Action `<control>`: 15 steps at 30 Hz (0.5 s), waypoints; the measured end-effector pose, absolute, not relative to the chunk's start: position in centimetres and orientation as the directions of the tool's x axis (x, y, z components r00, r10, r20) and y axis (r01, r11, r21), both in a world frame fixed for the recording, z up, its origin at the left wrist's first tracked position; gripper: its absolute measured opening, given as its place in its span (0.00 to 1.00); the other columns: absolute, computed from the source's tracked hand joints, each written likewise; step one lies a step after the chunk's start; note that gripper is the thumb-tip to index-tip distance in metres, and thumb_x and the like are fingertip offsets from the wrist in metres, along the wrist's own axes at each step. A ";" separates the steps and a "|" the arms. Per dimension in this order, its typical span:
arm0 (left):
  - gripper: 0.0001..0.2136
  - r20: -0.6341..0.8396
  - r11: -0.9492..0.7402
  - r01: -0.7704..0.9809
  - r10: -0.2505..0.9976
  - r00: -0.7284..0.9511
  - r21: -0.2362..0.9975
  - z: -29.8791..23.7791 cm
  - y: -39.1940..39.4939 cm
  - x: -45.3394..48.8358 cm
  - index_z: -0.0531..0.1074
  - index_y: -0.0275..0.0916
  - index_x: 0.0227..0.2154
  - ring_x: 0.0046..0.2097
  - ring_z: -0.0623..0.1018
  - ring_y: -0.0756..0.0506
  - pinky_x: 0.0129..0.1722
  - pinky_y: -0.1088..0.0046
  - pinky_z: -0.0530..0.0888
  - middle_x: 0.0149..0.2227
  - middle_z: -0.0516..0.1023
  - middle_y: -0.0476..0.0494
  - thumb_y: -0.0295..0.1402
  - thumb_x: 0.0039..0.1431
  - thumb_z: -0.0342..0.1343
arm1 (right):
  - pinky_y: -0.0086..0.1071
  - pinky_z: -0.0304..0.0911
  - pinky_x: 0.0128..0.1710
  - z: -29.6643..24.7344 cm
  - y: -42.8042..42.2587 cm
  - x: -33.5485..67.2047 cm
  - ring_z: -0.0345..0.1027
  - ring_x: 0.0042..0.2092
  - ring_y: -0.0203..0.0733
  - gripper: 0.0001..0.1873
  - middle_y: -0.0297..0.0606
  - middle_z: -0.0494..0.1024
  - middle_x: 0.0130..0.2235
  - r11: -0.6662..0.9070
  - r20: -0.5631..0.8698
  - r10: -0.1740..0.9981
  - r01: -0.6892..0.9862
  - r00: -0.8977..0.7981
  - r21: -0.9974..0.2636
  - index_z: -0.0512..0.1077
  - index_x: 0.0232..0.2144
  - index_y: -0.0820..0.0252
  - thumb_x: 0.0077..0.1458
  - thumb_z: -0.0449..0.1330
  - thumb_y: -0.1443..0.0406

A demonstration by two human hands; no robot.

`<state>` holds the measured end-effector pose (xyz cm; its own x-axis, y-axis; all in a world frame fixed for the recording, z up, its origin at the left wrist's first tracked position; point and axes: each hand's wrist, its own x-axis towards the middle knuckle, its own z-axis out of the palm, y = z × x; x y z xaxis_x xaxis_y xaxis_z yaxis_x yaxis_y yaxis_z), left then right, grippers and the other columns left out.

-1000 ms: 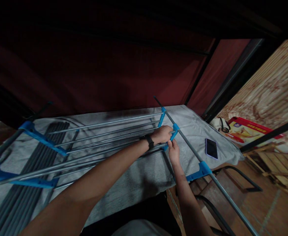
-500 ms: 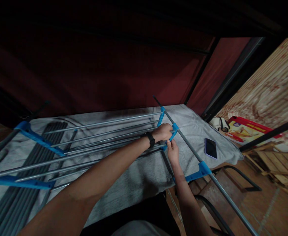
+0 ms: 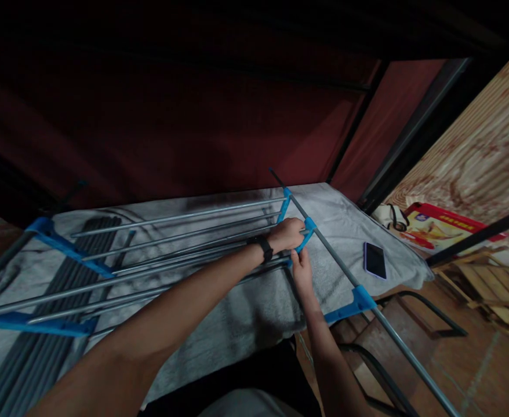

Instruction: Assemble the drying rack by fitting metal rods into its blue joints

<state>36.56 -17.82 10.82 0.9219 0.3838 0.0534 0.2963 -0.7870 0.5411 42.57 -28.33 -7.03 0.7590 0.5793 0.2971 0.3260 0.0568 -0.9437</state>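
Observation:
My left hand [image 3: 286, 234], with a black watch [image 3: 261, 246] at the wrist, is closed around the end of a thin grey metal tube beside a blue plastic bracket [image 3: 309, 226]. Just below, my right hand [image 3: 302, 270] pinches the lower part of that bracket, thumb upward. The bracket sits on a long grey pole [image 3: 337, 262] that slants toward the lower right. Several grey rods [image 3: 180, 216] run left from this side to more blue brackets [image 3: 69, 246]. Fingers cover the joint between tube and bracket.
A grey cloth [image 3: 220, 324] covers the surface underneath. Several loose dark tubes [image 3: 32, 359] lie bundled at left. A phone [image 3: 375, 260] rests right of the pole. A black-armed chair [image 3: 428, 313], a red and yellow box [image 3: 446, 226] and wooden slats [image 3: 493, 284] are farther right.
The view has shifted slightly. My right hand has moved a little to the left along the bracket's lower end, while my left hand keeps nearly the same place.

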 end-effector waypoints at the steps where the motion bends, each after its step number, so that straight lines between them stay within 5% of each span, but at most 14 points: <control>1: 0.10 0.054 -0.787 0.304 0.391 0.919 0.537 10.9 -17.9 36.6 0.81 0.32 0.39 0.46 0.81 0.41 0.45 0.70 0.74 0.43 0.83 0.36 0.23 0.58 0.56 | 0.44 0.58 0.65 -7.2 -28.5 42.6 0.66 0.63 0.49 0.28 0.46 0.75 0.62 0.068 0.284 0.588 0.303 0.758 -0.951 0.69 0.61 0.58 0.64 0.53 0.54; 9: 0.12 0.024 -0.808 0.344 0.403 0.915 0.478 11.5 -18.1 36.3 0.79 0.34 0.46 0.55 0.79 0.41 0.53 0.72 0.73 0.52 0.82 0.36 0.27 0.61 0.57 | 0.46 0.59 0.66 -11.4 -30.2 42.4 0.70 0.60 0.50 0.29 0.45 0.78 0.58 -0.047 0.141 0.617 0.214 0.774 -0.976 0.74 0.56 0.58 0.53 0.52 0.63; 15: 0.17 -0.004 -0.803 0.349 0.397 0.918 0.483 13.6 -18.3 33.8 0.77 0.31 0.51 0.46 0.80 0.43 0.45 0.74 0.73 0.46 0.82 0.36 0.39 0.66 0.58 | 0.49 0.64 0.62 -13.5 -30.2 42.1 0.73 0.56 0.51 0.29 0.44 0.80 0.54 -0.135 0.126 0.636 0.270 0.762 -0.953 0.74 0.55 0.58 0.50 0.53 0.63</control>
<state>33.78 -18.28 13.64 0.9179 0.3968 -0.0037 0.3491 -0.8029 0.4832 42.09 -30.17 -13.51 0.7617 0.6355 0.1262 0.2702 -0.1345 -0.9534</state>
